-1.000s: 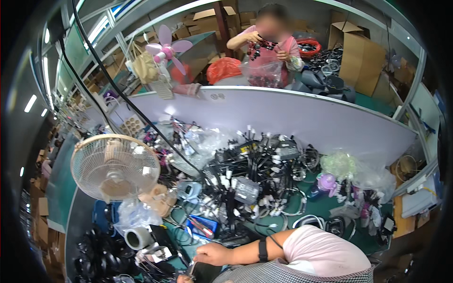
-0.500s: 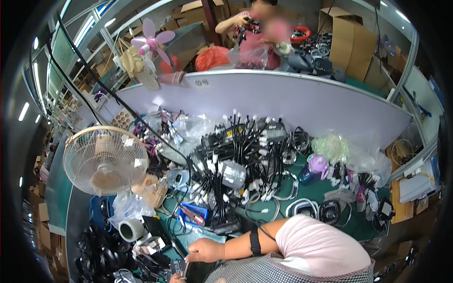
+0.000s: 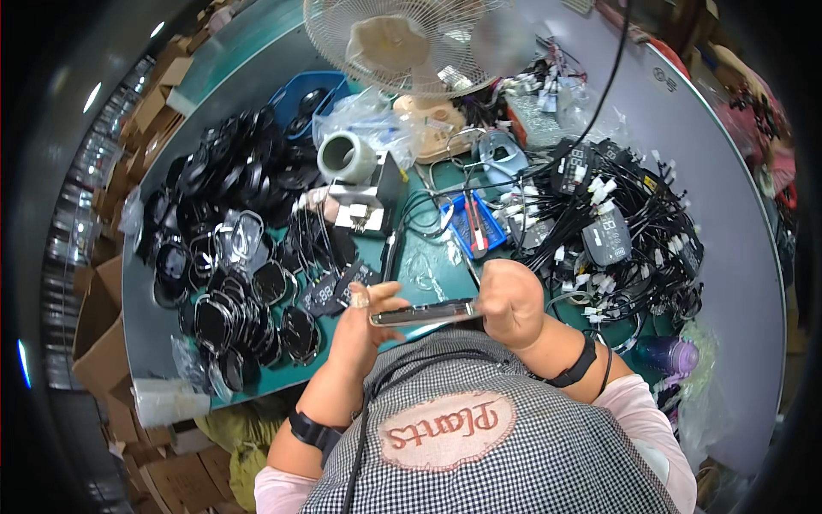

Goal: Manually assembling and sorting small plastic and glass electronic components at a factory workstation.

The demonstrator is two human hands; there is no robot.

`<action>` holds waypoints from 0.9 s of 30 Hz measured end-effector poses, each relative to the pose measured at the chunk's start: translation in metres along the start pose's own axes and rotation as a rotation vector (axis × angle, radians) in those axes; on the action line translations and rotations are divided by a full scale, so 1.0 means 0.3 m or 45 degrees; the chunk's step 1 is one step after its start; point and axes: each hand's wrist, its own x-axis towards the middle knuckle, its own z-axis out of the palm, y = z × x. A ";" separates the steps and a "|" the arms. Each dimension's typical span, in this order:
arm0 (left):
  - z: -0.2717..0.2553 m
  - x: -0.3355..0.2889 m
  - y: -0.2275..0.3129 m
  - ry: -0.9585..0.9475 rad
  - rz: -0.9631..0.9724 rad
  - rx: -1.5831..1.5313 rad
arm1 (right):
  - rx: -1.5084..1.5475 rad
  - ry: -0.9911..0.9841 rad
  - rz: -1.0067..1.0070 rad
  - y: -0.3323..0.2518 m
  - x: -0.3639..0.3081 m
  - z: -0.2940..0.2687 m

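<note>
A slim, flat dark piece with a shiny edge (image 3: 425, 313) is held almost edge-on between my hands, close to my checked apron; its exact kind cannot be made out. My left hand (image 3: 364, 319) closes around its left end, with a pale wrap on one finger. At the other end my right hand (image 3: 511, 304) grips it with curled fingers. Just beyond my left hand lie black display modules (image 3: 330, 291) with dark cables. A blue tray (image 3: 473, 224) holding a red-handled tool sits beyond my right hand.
Black oval parts (image 3: 224, 321) heap up at the left. Display units with white-plugged cables (image 3: 608, 236) pile at the right, before a grey partition (image 3: 728, 257). A white roll (image 3: 346, 157), a beige piece (image 3: 428, 128) and a fan (image 3: 402, 43) stand farther back. A purple-topped bottle (image 3: 676, 355) is at right.
The view has swung left and down, toward the near table edge. Both hands now show fully with the flat piece between them; before, they were mostly cut off at the lower edge.
</note>
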 end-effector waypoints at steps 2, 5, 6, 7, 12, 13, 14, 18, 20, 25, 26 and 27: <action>-0.002 -0.021 0.021 -0.285 -0.338 -0.193 | 0.012 -0.176 -0.183 -0.009 0.020 0.003; -0.034 -0.041 0.068 -0.419 -0.394 -0.237 | -0.008 -0.333 -0.378 -0.017 0.031 0.002; -0.020 -0.026 0.054 -0.307 -0.306 -0.291 | -0.077 -0.416 -0.421 -0.013 0.032 -0.005; 0.012 -0.038 0.076 -0.174 -0.294 -0.326 | -0.067 -0.431 -0.416 -0.010 0.038 0.004; -0.102 -0.017 0.007 -0.059 -0.071 -0.002 | -0.276 -0.176 0.159 0.042 0.002 0.067; -0.120 -0.009 -0.022 -0.038 -0.065 -0.015 | -0.293 -0.053 0.400 0.048 -0.018 0.100; -0.126 0.004 -0.056 -0.030 -0.038 0.021 | 0.182 0.048 0.904 0.072 -0.063 0.122; -0.160 0.021 -0.163 0.103 0.069 0.330 | 0.390 -0.524 1.395 0.160 -0.121 0.136; -0.196 0.036 -0.231 0.103 0.100 0.368 | 0.372 -0.550 1.403 0.156 -0.122 0.159; -0.259 0.013 -0.211 0.145 0.190 0.427 | 0.084 -0.526 1.296 0.174 -0.107 0.245; -0.274 0.007 -0.204 0.046 0.004 0.375 | 0.084 -0.556 1.175 0.188 -0.106 0.258; -0.294 -0.012 -0.198 -0.018 -0.171 0.308 | 0.038 -0.588 1.144 0.163 -0.074 0.289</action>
